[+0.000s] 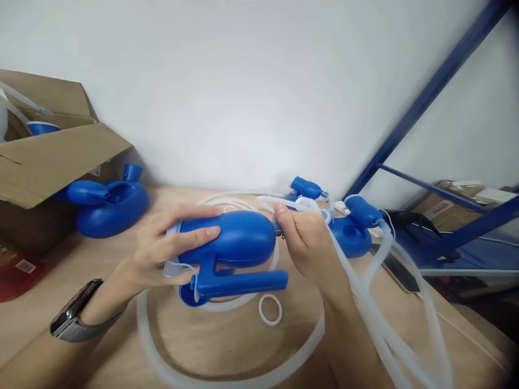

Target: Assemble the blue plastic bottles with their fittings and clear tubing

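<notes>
My left hand (170, 246) grips a blue plastic vessel with a handle (235, 254), held sideways above the wooden table (194, 340); a watch is on that wrist. My right hand (306, 240) is closed at the vessel's narrow right end, pinching a clear white hose (377, 319) that trails down to the right. A small white ring (270, 309) lies on the table below the vessel's handle.
Another blue vessel (109, 202) sits at the left beside an open cardboard box (48, 156). More blue parts with hoses (357, 227) lie behind my right hand. A loop of white tubing (227, 373) circles the table. A blue metal rack (430, 92) stands at the right.
</notes>
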